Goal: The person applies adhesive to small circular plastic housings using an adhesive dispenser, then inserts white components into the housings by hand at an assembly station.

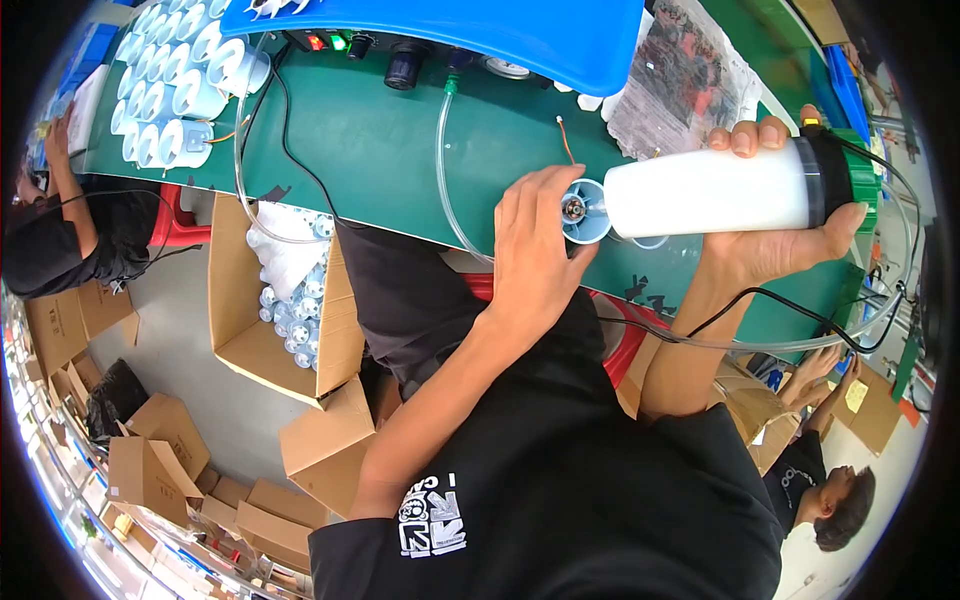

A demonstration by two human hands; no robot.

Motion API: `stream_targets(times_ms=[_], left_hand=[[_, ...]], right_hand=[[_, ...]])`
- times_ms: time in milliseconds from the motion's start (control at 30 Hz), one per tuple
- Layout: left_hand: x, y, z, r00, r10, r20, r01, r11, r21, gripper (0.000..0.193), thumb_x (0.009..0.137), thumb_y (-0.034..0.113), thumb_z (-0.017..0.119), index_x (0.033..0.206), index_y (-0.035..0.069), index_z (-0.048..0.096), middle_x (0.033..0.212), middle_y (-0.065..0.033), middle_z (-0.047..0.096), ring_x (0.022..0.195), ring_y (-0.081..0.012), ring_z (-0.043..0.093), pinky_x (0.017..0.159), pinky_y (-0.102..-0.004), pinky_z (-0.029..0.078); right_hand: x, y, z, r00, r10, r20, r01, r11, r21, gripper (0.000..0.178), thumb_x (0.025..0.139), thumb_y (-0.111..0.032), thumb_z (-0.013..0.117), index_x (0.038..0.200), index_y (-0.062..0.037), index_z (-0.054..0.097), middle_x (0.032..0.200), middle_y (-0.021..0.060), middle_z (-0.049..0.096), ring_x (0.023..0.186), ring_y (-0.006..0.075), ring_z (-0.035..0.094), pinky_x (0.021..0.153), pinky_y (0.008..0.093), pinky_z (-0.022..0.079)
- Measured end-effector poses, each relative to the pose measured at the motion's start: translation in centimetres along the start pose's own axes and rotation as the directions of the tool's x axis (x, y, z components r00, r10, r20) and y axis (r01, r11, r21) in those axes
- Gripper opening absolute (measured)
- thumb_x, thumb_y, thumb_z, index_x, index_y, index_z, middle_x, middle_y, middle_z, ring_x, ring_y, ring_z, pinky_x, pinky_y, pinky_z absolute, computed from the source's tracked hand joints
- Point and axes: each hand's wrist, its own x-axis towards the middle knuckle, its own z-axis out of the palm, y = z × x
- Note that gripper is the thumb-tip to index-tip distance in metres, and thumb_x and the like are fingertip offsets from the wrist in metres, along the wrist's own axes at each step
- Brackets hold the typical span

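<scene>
My left hand (532,245) pinches a small light-blue round plastic cup (590,226) with a metal part at its centre. It is held with its open end toward me, over the front edge of the green table. Wrapped around a large white dispensing syringe (705,192) is my right hand (770,255), thumb by the black collar and green end cap (862,190). The syringe lies nearly level, its narrow end pointing left at the cup. Whether the tip touches the cup I cannot tell. A thin orange wire (566,140) rises behind the cup.
Rows of light-blue cups (165,95) stand at the table's far left. A blue tray (450,25) sits above a black control box (404,65) with knobs. Clear hoses (442,150) and black cables cross nearby. A carton (235,290) holds similar parts. People work at both sides.
</scene>
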Motion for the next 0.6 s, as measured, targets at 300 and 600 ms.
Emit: stream_targets(times_ms=[300,600], left_hand=[[-0.01,-0.09,-0.16,1.000,0.013,0.000,-0.013,1.000,-0.008,0.068,0.067,0.001,0.080,0.127,0.005,0.048,0.122,-0.0147,0.056,0.113,-0.0346,0.052,0.097,-0.0422,0.039],[0.00,-0.25,-0.08,1.000,0.017,0.001,-0.017,1.000,-0.018,0.069,0.066,0.000,0.079,0.127,0.006,0.047,0.122,-0.0151,0.055,0.114,-0.0350,0.051,0.097,-0.0426,0.039]], right_hand=[[0.22,-0.63,-0.72,0.997,0.060,0.058,-0.060,0.998,-0.001,0.079,0.080,-0.068,0.057,0.125,-0.0036,0.051,0.096,0.0152,0.057,0.087,0.0291,0.055,0.083,0.0490,0.042],[0.06,-0.30,-0.61,0.997,0.055,0.050,-0.054,0.998,-0.025,0.076,0.080,-0.069,0.057,0.120,-0.0048,0.056,0.097,0.0164,0.057,0.087,0.0302,0.056,0.082,0.0501,0.044]])
